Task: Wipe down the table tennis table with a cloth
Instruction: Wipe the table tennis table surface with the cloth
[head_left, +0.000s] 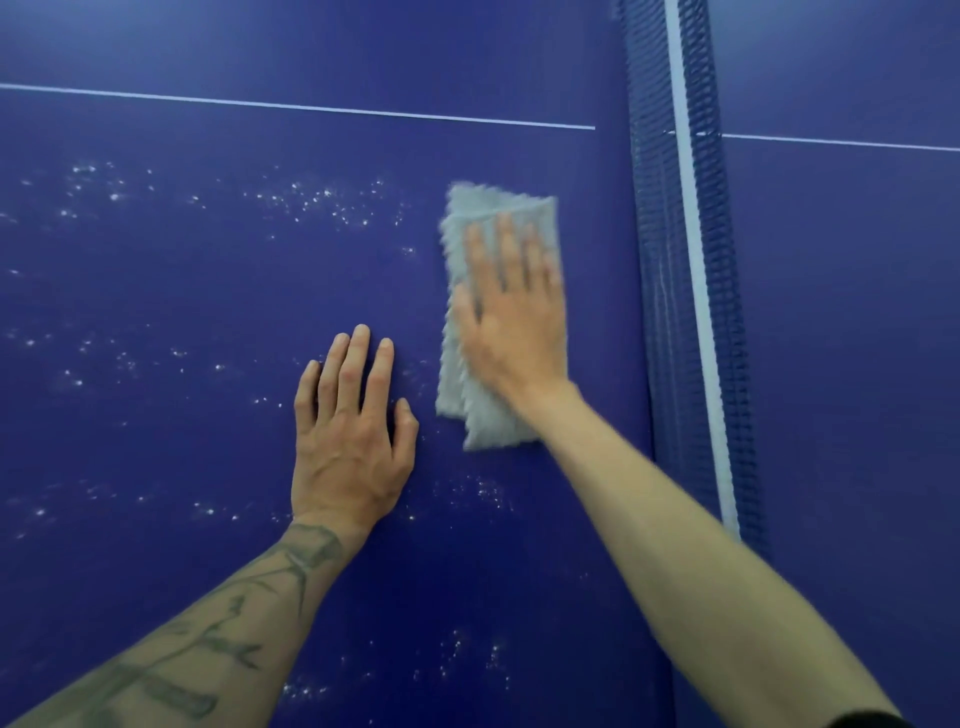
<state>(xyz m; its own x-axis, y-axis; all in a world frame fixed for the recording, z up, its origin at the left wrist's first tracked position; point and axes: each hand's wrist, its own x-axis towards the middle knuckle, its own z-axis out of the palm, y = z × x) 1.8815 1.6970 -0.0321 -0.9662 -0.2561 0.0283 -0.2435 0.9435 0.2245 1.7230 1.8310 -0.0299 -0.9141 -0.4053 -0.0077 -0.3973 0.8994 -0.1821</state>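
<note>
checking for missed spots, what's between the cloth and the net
In the head view, only a narrow strip of bare blue table lies between the cloth and the net, and that strip looks clean.

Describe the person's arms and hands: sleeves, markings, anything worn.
Both hands are bare: no gloves, rings or watch show on the left hand or right hand. The left forearm carries a dark tattoo of lines and leaf-like shapes from the wrist upward. The right forearm is unmarked; a dark sleeve edge shows near its elbow.
</note>
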